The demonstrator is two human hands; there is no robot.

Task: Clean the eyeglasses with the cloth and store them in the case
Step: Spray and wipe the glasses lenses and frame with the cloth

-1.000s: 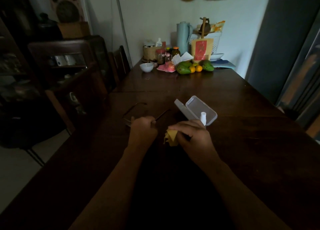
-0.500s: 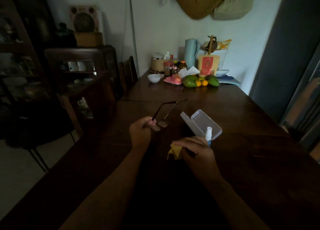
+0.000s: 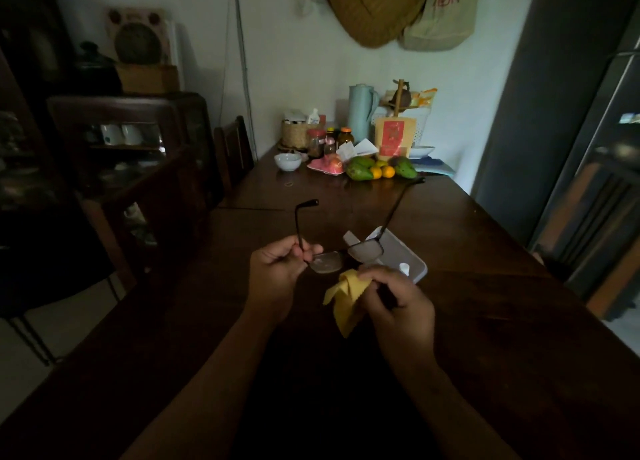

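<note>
With the left hand [image 3: 277, 272] pinching the eyeglasses [image 3: 365, 252] by what looks, in this dim view, like one temple above the table [image 3: 491, 328] before the open case [image 3: 410, 256], rubbing with the cloth [image 3: 346, 298] pinched in the right hand [image 3: 398, 302] could twist the hinge.

Dim dining room in a home.
I'm looking down a long dark wooden table [image 3: 485, 245] with fruit [image 3: 377, 170], jars [image 3: 317, 143], a white bowl [image 3: 287, 162] and a pale jug [image 3: 360, 111] at its far end; a glass-fronted cabinet [image 3: 69, 120] holds cups [image 3: 121, 134], and a woven hat [image 3: 374, 6] and cloth bag [image 3: 440, 20] hang on the wall [image 3: 284, 61].
</note>
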